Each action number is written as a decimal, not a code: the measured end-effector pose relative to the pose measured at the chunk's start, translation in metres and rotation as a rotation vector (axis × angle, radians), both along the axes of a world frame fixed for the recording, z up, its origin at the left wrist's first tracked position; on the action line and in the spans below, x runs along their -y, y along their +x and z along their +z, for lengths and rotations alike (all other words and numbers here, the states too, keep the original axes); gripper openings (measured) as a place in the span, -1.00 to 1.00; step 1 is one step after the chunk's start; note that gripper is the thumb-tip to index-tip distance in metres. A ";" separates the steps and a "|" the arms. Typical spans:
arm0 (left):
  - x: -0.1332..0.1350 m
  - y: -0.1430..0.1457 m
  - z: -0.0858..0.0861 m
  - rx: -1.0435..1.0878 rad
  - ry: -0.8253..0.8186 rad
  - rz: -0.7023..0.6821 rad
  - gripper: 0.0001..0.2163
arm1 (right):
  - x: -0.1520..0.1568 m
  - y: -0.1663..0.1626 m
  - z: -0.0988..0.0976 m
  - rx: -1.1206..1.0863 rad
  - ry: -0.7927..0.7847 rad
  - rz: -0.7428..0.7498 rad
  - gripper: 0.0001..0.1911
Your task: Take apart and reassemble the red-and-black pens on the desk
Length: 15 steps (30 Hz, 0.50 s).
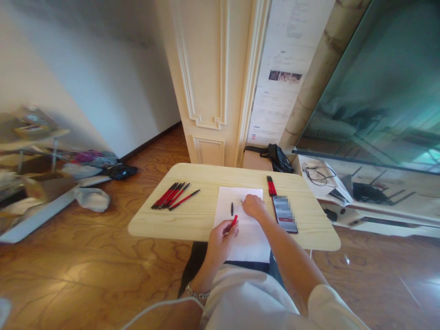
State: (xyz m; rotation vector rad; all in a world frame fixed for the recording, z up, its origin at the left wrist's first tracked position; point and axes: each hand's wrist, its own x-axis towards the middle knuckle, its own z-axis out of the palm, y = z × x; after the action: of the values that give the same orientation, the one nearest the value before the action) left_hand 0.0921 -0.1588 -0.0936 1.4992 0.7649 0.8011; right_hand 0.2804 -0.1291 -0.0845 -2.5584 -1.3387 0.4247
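My left hand (222,236) is closed round a red pen barrel (234,221) over the near part of a white sheet of paper (245,238). My right hand (253,205) rests on the sheet further up, fingers curled on something small that I cannot make out. A short black pen part (232,208) lies on the paper between the two hands. Several red and black pens (173,196) lie fanned out on the left of the small wooden table (192,220). A few more red pens (271,185) lie at the back right, beside a phone (284,213).
A cream panelled pillar (209,82) stands behind the table, with a black bag (280,158) at its foot. A glass panel and a low white shelf with cables (330,183) are on the right. Clutter and a low rack (44,183) fill the left floor.
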 end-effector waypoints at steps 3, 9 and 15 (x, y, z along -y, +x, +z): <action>-0.002 -0.001 -0.004 0.008 0.009 -0.011 -0.67 | 0.003 0.003 0.002 -0.028 0.042 0.015 -0.79; -0.003 -0.002 -0.007 0.007 0.044 -0.042 -0.69 | 0.022 0.001 0.020 -0.548 0.568 0.052 -0.76; 0.002 0.003 -0.004 -0.016 0.070 -0.054 -0.69 | 0.047 -0.016 0.046 -1.030 0.936 0.041 -0.74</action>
State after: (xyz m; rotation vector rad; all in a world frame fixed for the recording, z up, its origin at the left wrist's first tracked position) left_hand 0.0947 -0.1607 -0.0971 1.5834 0.7116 0.7832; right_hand 0.2641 -0.1756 -0.0387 -1.2226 -0.8456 0.7418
